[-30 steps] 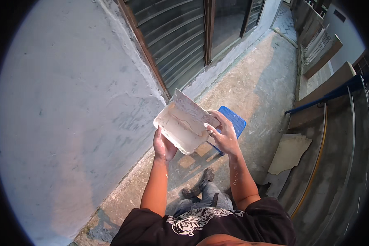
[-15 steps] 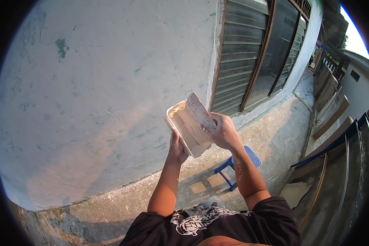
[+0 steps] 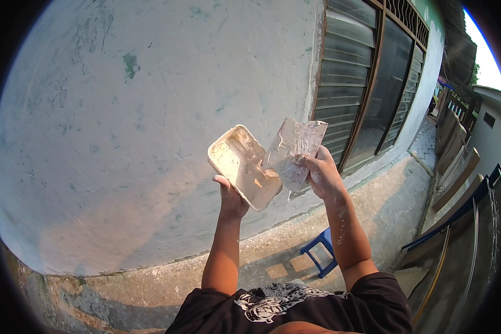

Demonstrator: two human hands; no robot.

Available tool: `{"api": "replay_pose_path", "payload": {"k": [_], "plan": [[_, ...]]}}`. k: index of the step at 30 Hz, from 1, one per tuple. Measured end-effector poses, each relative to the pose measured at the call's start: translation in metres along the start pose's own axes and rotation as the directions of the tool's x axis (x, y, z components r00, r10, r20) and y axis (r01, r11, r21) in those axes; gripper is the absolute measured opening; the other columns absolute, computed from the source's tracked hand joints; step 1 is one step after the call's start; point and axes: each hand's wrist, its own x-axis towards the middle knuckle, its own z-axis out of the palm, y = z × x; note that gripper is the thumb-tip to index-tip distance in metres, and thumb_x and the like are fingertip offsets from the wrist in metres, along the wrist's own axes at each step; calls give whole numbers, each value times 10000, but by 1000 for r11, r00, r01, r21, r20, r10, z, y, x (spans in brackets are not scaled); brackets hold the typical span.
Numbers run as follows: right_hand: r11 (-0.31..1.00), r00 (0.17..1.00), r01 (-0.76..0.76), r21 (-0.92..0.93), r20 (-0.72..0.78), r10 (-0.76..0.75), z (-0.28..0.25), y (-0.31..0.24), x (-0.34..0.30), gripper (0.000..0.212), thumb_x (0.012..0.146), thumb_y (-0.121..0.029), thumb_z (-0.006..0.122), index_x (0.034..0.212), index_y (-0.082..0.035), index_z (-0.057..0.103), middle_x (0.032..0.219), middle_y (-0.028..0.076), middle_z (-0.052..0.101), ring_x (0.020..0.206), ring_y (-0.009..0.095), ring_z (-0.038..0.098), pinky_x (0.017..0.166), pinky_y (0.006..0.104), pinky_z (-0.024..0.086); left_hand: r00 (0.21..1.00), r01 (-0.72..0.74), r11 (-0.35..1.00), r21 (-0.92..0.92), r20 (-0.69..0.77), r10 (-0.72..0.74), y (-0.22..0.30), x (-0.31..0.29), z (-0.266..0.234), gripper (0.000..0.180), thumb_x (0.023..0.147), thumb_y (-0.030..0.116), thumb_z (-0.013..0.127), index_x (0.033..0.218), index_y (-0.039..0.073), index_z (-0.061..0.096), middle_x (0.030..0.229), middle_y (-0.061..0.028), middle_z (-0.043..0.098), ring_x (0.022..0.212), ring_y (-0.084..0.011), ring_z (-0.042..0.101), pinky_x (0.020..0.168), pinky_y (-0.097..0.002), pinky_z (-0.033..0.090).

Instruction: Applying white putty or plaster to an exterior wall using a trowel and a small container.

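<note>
My left hand (image 3: 232,199) grips a cream rectangular plastic tub (image 3: 265,192) from below, its thumb on the outer side. Wet off-white putty (image 3: 228,161) coats the inside of the tub, which is tilted. In my right hand (image 3: 324,175) is a flat, flexible putty scraper (image 3: 296,139), pinched between thumb and fingers. Putty is smeared over the scraper's face, and its left edge is at the tub's right rim; whether they touch I cannot tell. Both hands are held out in front of the patchy white wall (image 3: 145,128).
Right of the wall is a louvred window (image 3: 348,78) with a brown wooden frame. A blue plastic stool (image 3: 321,253) stands on the concrete ground (image 3: 367,222) below my right forearm. Boards and poles (image 3: 456,178) lean along the right side.
My right hand has drawn the scraper up and right out of the tub, turning its putty-covered face into view. The tub has shifted slightly left. The view has turned a little.
</note>
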Motion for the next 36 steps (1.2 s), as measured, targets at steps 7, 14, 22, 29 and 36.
{"api": "replay_pose_path", "payload": {"k": [7,14,22,29,36], "plan": [[975,981,154,-162,-91,-170,52,-11,-12,218,834,-52,696,989,80,616,800,106,667,622,136,620,538,281,489,991,-133,985,105,42,130,5,-9,1,1105,777,844,368,1510,31,214,1446,-127,430,1293,-257,487,1029,-458,481],[904,911,318,-286,-172,-374,93,10,-10,178,853,-67,687,904,103,675,781,158,711,688,184,677,628,318,518,987,-18,984,176,-152,46,20,-28,24,991,867,780,305,1528,60,143,1468,-153,381,1326,-281,455,1030,-458,485],[925,945,281,-256,-94,-314,115,13,-8,142,862,-20,690,942,94,663,828,109,702,717,124,641,642,279,520,972,32,976,217,-232,20,28,-30,30,913,911,738,260,1532,79,143,1484,-170,385,1328,-310,468,1061,-469,467],[963,970,219,-158,144,-197,113,17,18,181,883,-73,701,954,89,663,868,130,715,764,141,669,696,296,533,943,14,978,207,-328,56,38,-11,31,924,906,767,237,1527,84,198,1477,-146,412,1327,-289,477,1071,-463,458],[883,939,-112,455,339,-56,119,10,55,230,940,-53,621,1128,78,605,1057,133,696,926,184,677,782,332,544,902,-168,974,150,-376,213,67,-12,14,909,917,771,268,1534,106,213,1506,-135,372,1347,-283,443,1089,-461,424]]}}
